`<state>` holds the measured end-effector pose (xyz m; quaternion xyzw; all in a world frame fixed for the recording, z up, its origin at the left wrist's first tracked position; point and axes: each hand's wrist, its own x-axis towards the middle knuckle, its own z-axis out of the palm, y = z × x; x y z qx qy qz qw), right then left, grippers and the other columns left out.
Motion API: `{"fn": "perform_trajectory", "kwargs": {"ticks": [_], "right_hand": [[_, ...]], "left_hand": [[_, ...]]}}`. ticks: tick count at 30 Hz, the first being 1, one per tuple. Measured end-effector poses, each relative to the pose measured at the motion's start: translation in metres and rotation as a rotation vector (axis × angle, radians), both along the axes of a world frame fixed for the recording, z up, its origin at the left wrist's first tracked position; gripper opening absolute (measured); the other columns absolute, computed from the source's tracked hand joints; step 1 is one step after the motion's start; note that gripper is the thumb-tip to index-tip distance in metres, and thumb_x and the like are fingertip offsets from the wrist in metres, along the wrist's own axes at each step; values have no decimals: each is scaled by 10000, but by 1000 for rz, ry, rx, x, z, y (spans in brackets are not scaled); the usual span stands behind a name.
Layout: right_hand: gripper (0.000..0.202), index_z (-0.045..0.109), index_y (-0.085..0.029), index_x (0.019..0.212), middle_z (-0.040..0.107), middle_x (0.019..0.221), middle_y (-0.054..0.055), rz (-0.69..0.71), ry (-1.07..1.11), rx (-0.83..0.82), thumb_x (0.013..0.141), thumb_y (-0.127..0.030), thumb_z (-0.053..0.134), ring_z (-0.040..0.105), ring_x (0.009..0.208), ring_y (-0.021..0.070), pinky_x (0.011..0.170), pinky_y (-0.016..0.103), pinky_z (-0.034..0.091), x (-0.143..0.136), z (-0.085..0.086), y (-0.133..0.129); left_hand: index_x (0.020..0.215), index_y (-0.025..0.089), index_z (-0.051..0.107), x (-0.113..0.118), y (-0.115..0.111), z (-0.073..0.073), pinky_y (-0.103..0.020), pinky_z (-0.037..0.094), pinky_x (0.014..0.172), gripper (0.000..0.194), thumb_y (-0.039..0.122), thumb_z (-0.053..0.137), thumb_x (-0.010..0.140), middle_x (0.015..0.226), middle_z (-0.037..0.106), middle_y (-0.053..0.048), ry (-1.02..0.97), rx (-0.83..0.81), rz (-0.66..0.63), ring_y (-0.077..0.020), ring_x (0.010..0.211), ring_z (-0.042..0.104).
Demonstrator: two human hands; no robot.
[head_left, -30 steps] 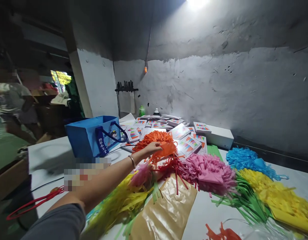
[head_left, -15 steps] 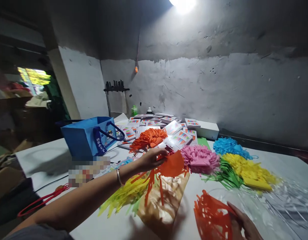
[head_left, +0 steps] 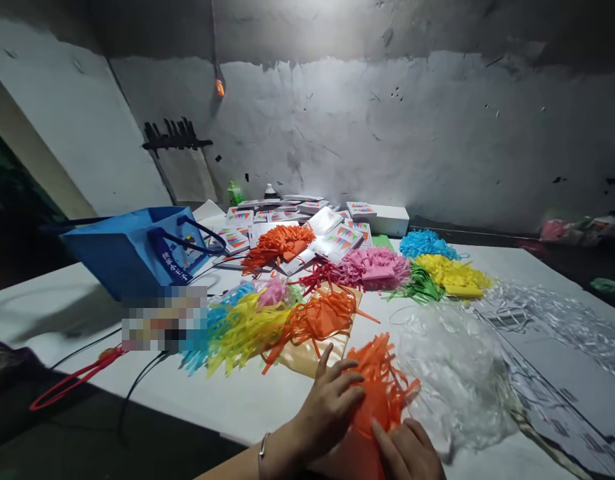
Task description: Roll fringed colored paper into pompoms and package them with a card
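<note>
by the near edge of the surface (head_left: 212, 393), orange fringe (head_left: 374, 400) lies partly under the left hand (head_left: 332, 397), fingers spread, seemingly to steady it; the right hand (head_left: 412, 450) touches it, whether pinching i cannot tell.

Thin, silver-coloured metal bangle (head_left: 262, 449): is circling the left wrist (head_left: 276, 445), just behind the left hand (head_left: 331, 399)
Left forearm (head_left: 234, 469): is showing bare
Right hand (head_left: 411, 452): is showing bare
</note>
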<state>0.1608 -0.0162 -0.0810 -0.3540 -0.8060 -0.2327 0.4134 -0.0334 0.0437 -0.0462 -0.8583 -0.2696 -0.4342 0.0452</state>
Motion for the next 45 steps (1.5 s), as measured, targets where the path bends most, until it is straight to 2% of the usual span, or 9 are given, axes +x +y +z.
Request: {"fn": "perform_trajectory", "kwargs": {"ticks": [5, 10, 13, 18, 26, 32, 38, 42, 45], "right_hand": [[331, 672, -94, 1116, 656, 726, 41, -154, -34, -97, 959, -61, 383, 637, 669, 159, 815, 386, 480, 1, -22, -21], [297, 701, -134, 957, 731, 863, 89, -61, 0, 2, 930, -24, 427, 702, 878, 214, 880, 394, 534, -13, -33, -24], [327, 690, -129, 893, 757, 939, 103, -32, 9, 35, 916, -1, 390, 710, 962, 224, 940, 392, 535, -20, -31, -19], [316, 672, -83, 954, 767, 947, 113, 8, 22, 17, 950, -47, 358, 717, 999, 196, 1129, 403, 407, -22, -15, -18], [385, 684, -73, 985, 785, 923, 77, 70, -80, 81, 996, -35, 301, 727, 999, 164, 1150, 349, 396, 0, 19, -24], [441, 707, -50, 1036, 762, 1054, 137, -23, -193, 63, 1002, -33, 268, 622, 1202, 218, 1178, 370, 347, 32, 39, -20], [477, 734, -130, 990, 782, 992, 67, 67, -121, 55, 1014, -52, 264, 697, 1081, 160, 1191, 349, 323, 3, -1, -1], [473, 730, -154, 949, 788, 928, 20, 89, -84, 34, 1017, -54, 272, 738, 945, 121, 1207, 328, 280, -10, -29, 4], [443, 722, -164, 960, 788, 915, 10, 124, -102, 22, 1014, -64, 294, 738, 926, 111, 1208, 328, 278, -10, -32, 2]], "left_hand": [[964, 204, 643, -33, -10, -12, -567, 54, 1224, 171, 102, 506, 947, 937, 734, 2, 132, -4, -75, -172, 1065, 620], [888, 221, 639, -82, -17, -21, -607, -8, 1202, 187, 77, 520, 883, 999, 722, -20, 262, -152, 147, -213, 1108, 595], [1194, 243, 601, -100, -30, -12, -669, 28, 1174, 466, 57, 551, 769, 1305, 626, -92, 365, -313, 209, -282, 1285, 490], [1500, 268, 334, -71, -58, -5, -731, 55, 1142, 892, 164, 662, 677, 1578, 355, -121, 423, -431, 42, -384, 1466, 230], [1094, 201, 672, -16, 15, -8, -631, 301, 1097, 472, -18, 533, 700, 917, 741, -66, 140, -313, 147, -251, 955, 656], [998, 218, 703, -74, 52, 35, -573, 281, 1130, 285, 52, 495, 895, 874, 730, -45, 106, -29, 170, -215, 916, 642], [1399, 282, 519, -150, 12, 49, -696, 151, 1146, 646, 7, 457, 817, 1422, 551, -119, 384, -90, 446, -342, 1380, 414], [1480, 219, 406, -120, -37, 23, -555, 341, 1145, 694, 146, 559, 808, 1538, 427, -140, 526, -239, 118, -338, 1448, 320], [1364, 198, 513, -67, -51, -8, -466, 435, 1093, 472, 238, 588, 899, 1315, 647, -123, 397, -125, -91, -280, 1270, 537]]}}
